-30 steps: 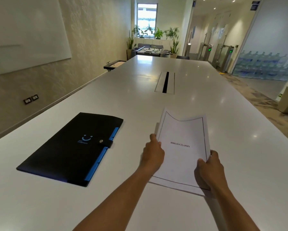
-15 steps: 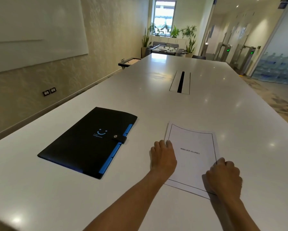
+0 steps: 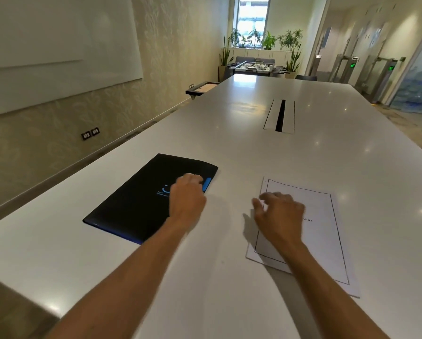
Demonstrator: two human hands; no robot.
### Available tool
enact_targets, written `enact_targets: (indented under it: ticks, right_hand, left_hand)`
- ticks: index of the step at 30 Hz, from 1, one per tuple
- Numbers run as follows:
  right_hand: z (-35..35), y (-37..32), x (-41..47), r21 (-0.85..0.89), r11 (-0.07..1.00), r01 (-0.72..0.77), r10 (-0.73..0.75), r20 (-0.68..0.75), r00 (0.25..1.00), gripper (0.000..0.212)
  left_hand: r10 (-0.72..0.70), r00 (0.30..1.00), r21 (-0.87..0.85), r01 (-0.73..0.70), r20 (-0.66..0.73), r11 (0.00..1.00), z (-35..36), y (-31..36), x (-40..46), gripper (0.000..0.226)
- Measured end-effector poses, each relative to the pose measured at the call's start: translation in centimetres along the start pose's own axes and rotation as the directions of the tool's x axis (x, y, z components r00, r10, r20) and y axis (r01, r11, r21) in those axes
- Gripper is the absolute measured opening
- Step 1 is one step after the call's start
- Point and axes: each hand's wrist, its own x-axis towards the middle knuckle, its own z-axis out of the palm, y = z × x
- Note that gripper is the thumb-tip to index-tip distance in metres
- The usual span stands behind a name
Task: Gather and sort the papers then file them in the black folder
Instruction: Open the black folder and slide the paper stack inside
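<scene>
- Since half a second ago your left hand (image 3: 186, 196) has left the papers (image 3: 320, 238) and crossed to the black folder (image 3: 136, 204), landing on its right side by the clasp and the blue tab edge.
- Your left fingers are curled down onto the folder flap; whether they actually grip the clasp or just rest on it cannot be told, since the hand hides it and the frame is blurred there.
- Your right hand (image 3: 279, 214) has opened up from the fist it made earlier; it now sits over the near-left part of the papers with fingers spread and loose, grasping nothing.
- The papers lie flat in a stack on the white table (image 3: 254, 152), right of the folder and apart from it, the bordered top sheet facing up.
- The folder lies flat and closed on the table, left of the papers, angled with its far corner pointing away to the right.
- A cable slot (image 3: 280, 116) sits in the table farther along, well beyond both.
</scene>
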Motion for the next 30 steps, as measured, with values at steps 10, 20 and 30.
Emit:
enact_targets:
  ticks: [10, 20, 30]
  right_hand:
    - [4.0, -6.1, 0.2, 0.212, 0.957, 0.197, -0.239, 0.196, 0.951, 0.033]
    - [5.6, -6.0, 0.9, 0.135, 0.969, 0.208, -0.236, 0.252, 0.938, 0.025]
    - [7.2, -6.9, 1.9, -0.049, 0.977, 0.208, -0.197, 0.176, 0.965, 0.040]
  left_hand:
    - [-0.147, 0.935, 0.135, 0.108, 0.324, 0.985, 1.1, -7.9, -0.1, 0.046]
    - [-0.039, 0.952, 0.111, 0.005, 0.302, 0.994, 3.5, -1.9, -2.1, 0.048]
    - [-0.006, 0.948, 0.123, -0.036, 0.319, 0.992, 3.6, -0.5, -2.3, 0.055]
